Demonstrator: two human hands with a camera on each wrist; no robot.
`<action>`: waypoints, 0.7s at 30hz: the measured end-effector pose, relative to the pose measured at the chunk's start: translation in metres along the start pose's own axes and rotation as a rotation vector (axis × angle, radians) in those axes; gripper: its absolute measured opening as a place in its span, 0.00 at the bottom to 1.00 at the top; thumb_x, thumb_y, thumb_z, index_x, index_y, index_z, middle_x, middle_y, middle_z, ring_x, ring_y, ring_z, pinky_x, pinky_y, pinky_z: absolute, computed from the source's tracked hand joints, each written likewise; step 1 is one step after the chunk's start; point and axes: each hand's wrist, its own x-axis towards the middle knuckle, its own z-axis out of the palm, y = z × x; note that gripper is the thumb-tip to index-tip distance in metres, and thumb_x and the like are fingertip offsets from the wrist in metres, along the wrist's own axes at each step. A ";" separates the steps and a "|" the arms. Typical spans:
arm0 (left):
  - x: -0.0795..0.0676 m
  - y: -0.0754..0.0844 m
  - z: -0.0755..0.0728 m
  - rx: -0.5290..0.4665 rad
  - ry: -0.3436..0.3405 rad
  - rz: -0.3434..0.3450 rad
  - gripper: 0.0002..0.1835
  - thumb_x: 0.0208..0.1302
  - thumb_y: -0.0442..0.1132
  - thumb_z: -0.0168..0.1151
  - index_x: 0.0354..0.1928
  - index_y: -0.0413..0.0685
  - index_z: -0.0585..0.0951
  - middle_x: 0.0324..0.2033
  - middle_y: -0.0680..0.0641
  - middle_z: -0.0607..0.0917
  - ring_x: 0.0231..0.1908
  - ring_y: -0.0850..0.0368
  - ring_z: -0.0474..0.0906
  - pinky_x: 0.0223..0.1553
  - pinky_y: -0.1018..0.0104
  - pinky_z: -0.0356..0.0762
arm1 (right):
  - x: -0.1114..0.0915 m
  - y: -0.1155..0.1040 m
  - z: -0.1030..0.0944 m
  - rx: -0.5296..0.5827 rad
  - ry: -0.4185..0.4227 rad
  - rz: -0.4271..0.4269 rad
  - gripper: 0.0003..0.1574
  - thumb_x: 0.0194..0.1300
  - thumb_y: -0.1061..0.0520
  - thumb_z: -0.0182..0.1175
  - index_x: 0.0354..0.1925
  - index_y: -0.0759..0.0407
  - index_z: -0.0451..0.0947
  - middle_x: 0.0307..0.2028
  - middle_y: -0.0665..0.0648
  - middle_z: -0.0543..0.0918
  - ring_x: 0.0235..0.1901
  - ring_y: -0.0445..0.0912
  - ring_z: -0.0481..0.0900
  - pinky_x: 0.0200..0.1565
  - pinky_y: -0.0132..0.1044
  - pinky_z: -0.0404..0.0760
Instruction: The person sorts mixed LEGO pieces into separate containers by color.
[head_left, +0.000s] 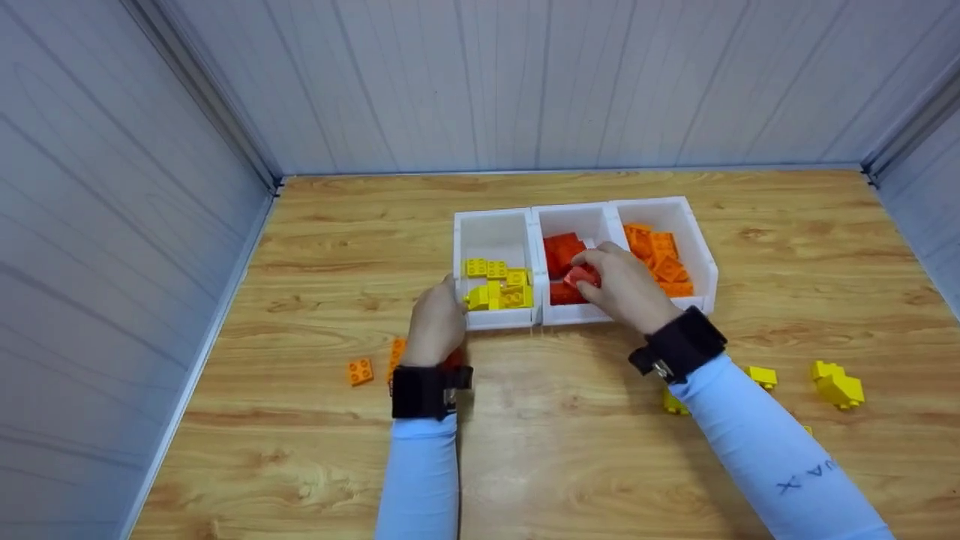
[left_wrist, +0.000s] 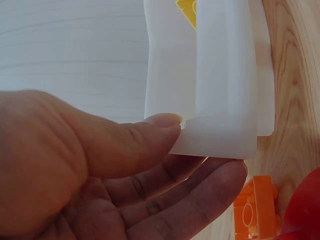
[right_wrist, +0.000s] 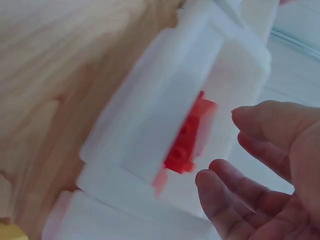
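My left hand (head_left: 437, 322) grips the near left corner of a white bin (head_left: 499, 321), thumb on its wall and fingers beneath, as the left wrist view shows. Yellow bricks (head_left: 495, 294) lie in that bin. Over the middle white bin (head_left: 576, 219) is my right hand (head_left: 630, 289), thumb and fingers spread apart with nothing between them in the right wrist view. A red brick (right_wrist: 186, 140) sits just beyond its fingertips, inside the bin. More red bricks (head_left: 561, 253) lie there, partly hidden by the hand.
Orange bricks (head_left: 664, 255) fill part of the right bin. On the table, a loose orange brick (head_left: 360, 371) and a red piece (left_wrist: 305, 210) lie near the left wrist. Loose yellow bricks (head_left: 838, 386) lie around the right forearm. Panels (head_left: 525, 90) wall the table's back and sides.
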 end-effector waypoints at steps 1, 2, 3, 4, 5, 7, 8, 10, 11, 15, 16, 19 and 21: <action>-0.001 0.000 0.000 0.004 0.002 0.003 0.24 0.71 0.26 0.52 0.68 0.35 0.69 0.55 0.36 0.80 0.52 0.47 0.78 0.53 0.54 0.76 | -0.003 0.001 -0.002 0.015 0.018 0.002 0.20 0.66 0.59 0.64 0.56 0.63 0.79 0.50 0.64 0.78 0.43 0.55 0.75 0.47 0.48 0.77; -0.001 0.000 0.001 0.009 0.006 0.005 0.24 0.70 0.26 0.53 0.67 0.35 0.70 0.54 0.36 0.81 0.52 0.47 0.78 0.53 0.54 0.76 | -0.006 0.001 -0.006 0.036 0.040 0.003 0.20 0.67 0.59 0.64 0.56 0.63 0.79 0.50 0.64 0.78 0.43 0.55 0.76 0.46 0.48 0.77; -0.001 0.000 0.001 0.012 0.008 0.007 0.24 0.70 0.26 0.53 0.67 0.35 0.70 0.54 0.37 0.81 0.51 0.47 0.78 0.53 0.54 0.76 | -0.011 0.002 -0.009 0.052 0.075 0.001 0.19 0.67 0.60 0.63 0.56 0.63 0.79 0.51 0.64 0.78 0.43 0.55 0.76 0.46 0.49 0.78; -0.001 0.000 0.001 0.014 0.009 0.009 0.24 0.70 0.26 0.54 0.67 0.35 0.70 0.54 0.37 0.81 0.51 0.47 0.78 0.52 0.54 0.76 | -0.016 0.003 -0.013 0.071 0.115 -0.001 0.19 0.67 0.60 0.63 0.55 0.63 0.80 0.51 0.64 0.78 0.44 0.56 0.77 0.46 0.49 0.78; -0.001 0.000 0.001 0.008 0.010 0.003 0.24 0.70 0.27 0.54 0.67 0.36 0.70 0.54 0.37 0.81 0.51 0.47 0.78 0.52 0.54 0.76 | -0.022 0.005 -0.017 0.089 0.164 -0.004 0.18 0.67 0.61 0.62 0.55 0.63 0.80 0.50 0.64 0.79 0.44 0.56 0.77 0.45 0.50 0.79; -0.001 0.000 0.002 0.010 0.009 0.000 0.24 0.70 0.27 0.53 0.67 0.36 0.70 0.54 0.38 0.81 0.51 0.48 0.78 0.53 0.54 0.76 | -0.036 0.010 -0.025 0.116 0.278 -0.002 0.17 0.67 0.63 0.61 0.54 0.64 0.80 0.48 0.64 0.79 0.43 0.56 0.78 0.44 0.51 0.80; 0.000 0.001 0.002 0.008 0.007 -0.001 0.23 0.70 0.27 0.53 0.67 0.36 0.71 0.54 0.38 0.81 0.51 0.48 0.78 0.52 0.54 0.76 | -0.044 0.014 -0.028 0.124 0.334 0.006 0.16 0.68 0.63 0.61 0.53 0.64 0.80 0.48 0.64 0.80 0.43 0.56 0.78 0.43 0.50 0.80; 0.000 0.002 0.002 0.008 0.000 -0.006 0.24 0.71 0.27 0.53 0.67 0.36 0.70 0.54 0.38 0.80 0.51 0.49 0.77 0.53 0.55 0.76 | -0.061 0.024 -0.031 0.142 0.443 0.040 0.16 0.67 0.64 0.61 0.52 0.65 0.81 0.46 0.64 0.81 0.42 0.55 0.79 0.42 0.47 0.80; 0.000 0.002 0.002 0.006 -0.006 -0.011 0.24 0.71 0.27 0.53 0.68 0.36 0.70 0.55 0.38 0.80 0.52 0.49 0.77 0.53 0.55 0.76 | -0.070 0.029 -0.032 0.148 0.485 0.066 0.15 0.68 0.64 0.61 0.52 0.65 0.81 0.46 0.64 0.81 0.41 0.54 0.80 0.42 0.42 0.80; 0.000 0.001 0.001 0.004 -0.013 -0.026 0.25 0.71 0.28 0.53 0.69 0.36 0.68 0.57 0.37 0.79 0.53 0.49 0.76 0.55 0.54 0.75 | -0.098 0.049 -0.035 0.154 0.521 0.181 0.15 0.69 0.61 0.60 0.52 0.64 0.82 0.46 0.64 0.82 0.41 0.54 0.80 0.39 0.29 0.77; 0.000 0.001 0.001 0.004 -0.010 -0.029 0.24 0.71 0.28 0.53 0.69 0.36 0.69 0.57 0.37 0.79 0.53 0.49 0.76 0.55 0.55 0.75 | -0.104 0.053 -0.035 0.149 0.500 0.202 0.16 0.70 0.60 0.60 0.53 0.64 0.82 0.46 0.64 0.82 0.42 0.55 0.80 0.40 0.29 0.77; 0.000 0.001 0.001 -0.001 -0.002 -0.028 0.23 0.71 0.27 0.52 0.67 0.36 0.70 0.55 0.38 0.80 0.51 0.49 0.77 0.53 0.55 0.76 | -0.116 0.063 -0.036 0.132 0.379 0.254 0.17 0.71 0.57 0.59 0.53 0.65 0.80 0.46 0.66 0.81 0.43 0.57 0.79 0.43 0.41 0.79; 0.000 0.001 0.001 -0.011 -0.001 -0.027 0.23 0.71 0.26 0.51 0.68 0.36 0.70 0.55 0.38 0.81 0.50 0.50 0.77 0.51 0.56 0.77 | -0.122 0.067 -0.034 0.131 0.285 0.280 0.18 0.72 0.57 0.58 0.54 0.67 0.79 0.46 0.67 0.81 0.43 0.58 0.79 0.44 0.51 0.79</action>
